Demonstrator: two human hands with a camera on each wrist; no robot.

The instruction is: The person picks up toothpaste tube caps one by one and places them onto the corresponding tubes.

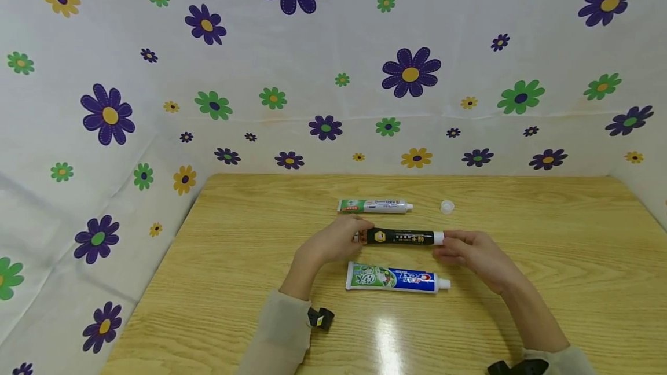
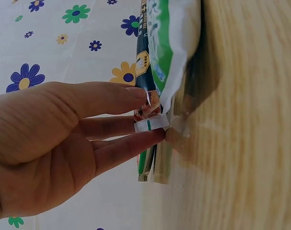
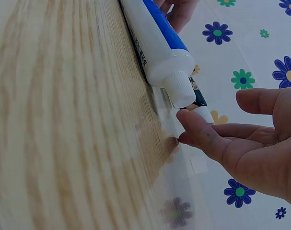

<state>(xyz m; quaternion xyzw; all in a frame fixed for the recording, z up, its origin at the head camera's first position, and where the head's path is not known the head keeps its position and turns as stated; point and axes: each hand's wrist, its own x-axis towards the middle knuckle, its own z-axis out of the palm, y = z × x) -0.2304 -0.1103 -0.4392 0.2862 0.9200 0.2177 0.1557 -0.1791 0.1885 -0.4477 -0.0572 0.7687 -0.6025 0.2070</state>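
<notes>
A black toothpaste tube [image 1: 401,236] with gold lettering and a white cap lies crosswise between two other tubes. My left hand [image 1: 339,239] pinches its flat tail end between thumb and fingers. At the white cap [image 1: 439,238] is my right hand [image 1: 476,256], its fingers stretched out along the cap's end and its thumb standing apart in the right wrist view. Nearer to me lies a green, white and blue toothpaste tube [image 1: 396,278], which partly covers the black tube in both wrist views. Behind lies a smaller green and silver toothpaste tube [image 1: 375,206].
A small round whitish cap [image 1: 447,207] rests on the wooden table [image 1: 234,282], right of the rear tube. Flower-printed cloth [image 1: 323,45] hangs along the back and sides of the table. All three tubes point their cap ends to the right.
</notes>
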